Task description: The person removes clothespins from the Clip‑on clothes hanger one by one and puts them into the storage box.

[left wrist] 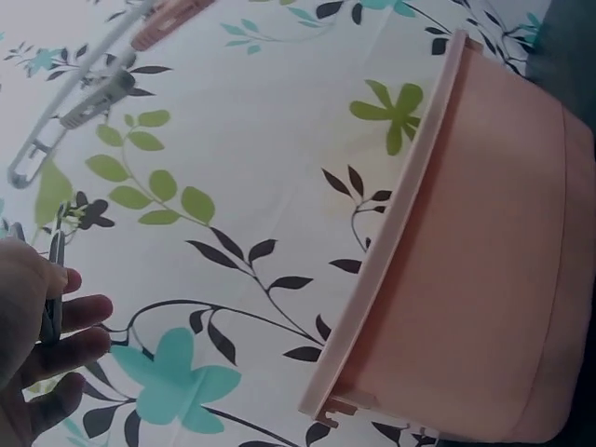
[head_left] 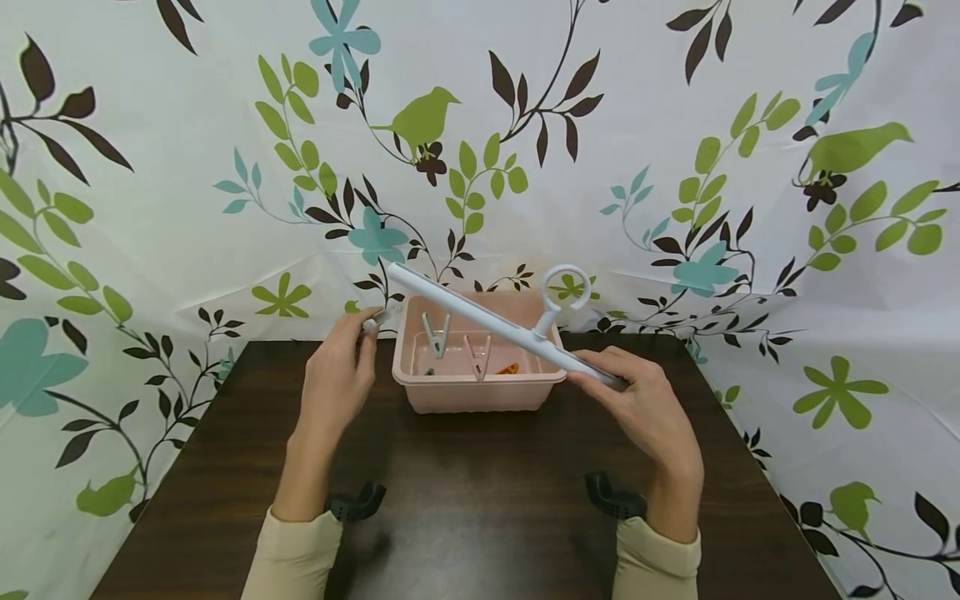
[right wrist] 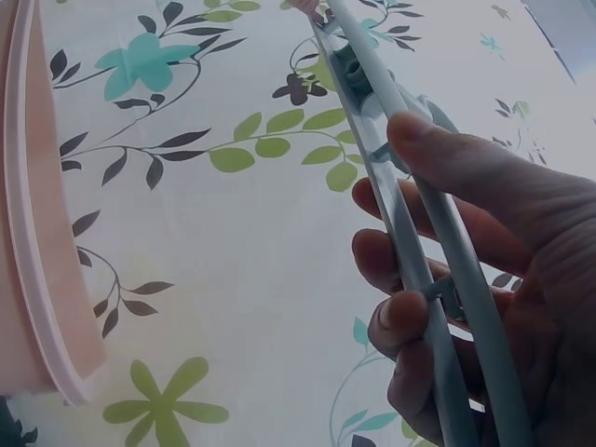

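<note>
My right hand [head_left: 637, 404] grips one end of a pale blue-white clothes hanger [head_left: 495, 323] with a ring-shaped hook. The hanger tilts over a pink basin, its far end higher on the left. Thumb and fingers wrap its two bars in the right wrist view. Left of the basin, my left hand [head_left: 341, 371] pinches a grey clothespin [left wrist: 56, 289] between thumb and forefinger, apart from the hanger. A grey-white clothespin [left wrist: 98, 98] and a pink clothespin [left wrist: 172, 23] appear attached along the hanger in the left wrist view.
The pink basin [head_left: 480, 398] stands at the back of the dark wooden table [head_left: 480, 500]. Inside lie an orange piece [head_left: 508, 368] and a small dark greenish piece. A patterned cloth [head_left: 480, 192] with leaves and birds hangs behind and at both sides.
</note>
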Action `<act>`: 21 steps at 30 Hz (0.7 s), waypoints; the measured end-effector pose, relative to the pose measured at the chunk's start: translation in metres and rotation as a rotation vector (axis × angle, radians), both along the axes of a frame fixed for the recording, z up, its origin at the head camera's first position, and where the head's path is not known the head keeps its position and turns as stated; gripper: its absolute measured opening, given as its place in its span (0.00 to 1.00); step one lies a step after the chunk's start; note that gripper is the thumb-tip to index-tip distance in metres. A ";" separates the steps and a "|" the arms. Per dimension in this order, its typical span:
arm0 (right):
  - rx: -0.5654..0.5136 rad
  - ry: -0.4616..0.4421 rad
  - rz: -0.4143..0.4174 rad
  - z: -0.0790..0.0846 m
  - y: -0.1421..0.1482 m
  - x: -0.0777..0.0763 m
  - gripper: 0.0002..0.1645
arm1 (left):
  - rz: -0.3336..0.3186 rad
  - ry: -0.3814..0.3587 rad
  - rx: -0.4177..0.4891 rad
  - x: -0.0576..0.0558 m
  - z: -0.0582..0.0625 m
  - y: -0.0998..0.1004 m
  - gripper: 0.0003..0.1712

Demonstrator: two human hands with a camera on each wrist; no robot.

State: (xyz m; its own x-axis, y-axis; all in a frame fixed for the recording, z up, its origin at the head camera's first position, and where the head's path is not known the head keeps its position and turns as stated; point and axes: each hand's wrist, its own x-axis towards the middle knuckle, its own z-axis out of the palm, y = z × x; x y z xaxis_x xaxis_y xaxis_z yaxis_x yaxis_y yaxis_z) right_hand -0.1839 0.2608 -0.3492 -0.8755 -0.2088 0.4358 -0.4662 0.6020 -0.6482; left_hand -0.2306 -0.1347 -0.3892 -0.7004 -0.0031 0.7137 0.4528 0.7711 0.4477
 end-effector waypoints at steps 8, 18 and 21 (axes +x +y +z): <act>0.007 -0.005 -0.020 0.000 0.004 0.000 0.16 | -0.083 -0.271 -0.063 -0.031 0.006 0.005 0.28; 0.005 -0.014 -0.042 0.000 0.006 0.000 0.15 | -0.150 -0.346 -0.207 -0.066 0.001 0.034 0.26; 0.006 -0.013 -0.042 -0.001 0.006 0.000 0.15 | -0.116 -0.332 -0.256 -0.072 0.000 0.044 0.24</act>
State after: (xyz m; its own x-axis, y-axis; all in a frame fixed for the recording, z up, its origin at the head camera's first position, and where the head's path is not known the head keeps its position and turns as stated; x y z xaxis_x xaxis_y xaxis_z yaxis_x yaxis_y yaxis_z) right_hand -0.1843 0.2665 -0.3499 -0.8893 -0.1740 0.4229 -0.4316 0.6250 -0.6504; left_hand -0.3025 -0.0910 -0.3895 -0.8775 0.2375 0.4167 0.4069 0.8287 0.3844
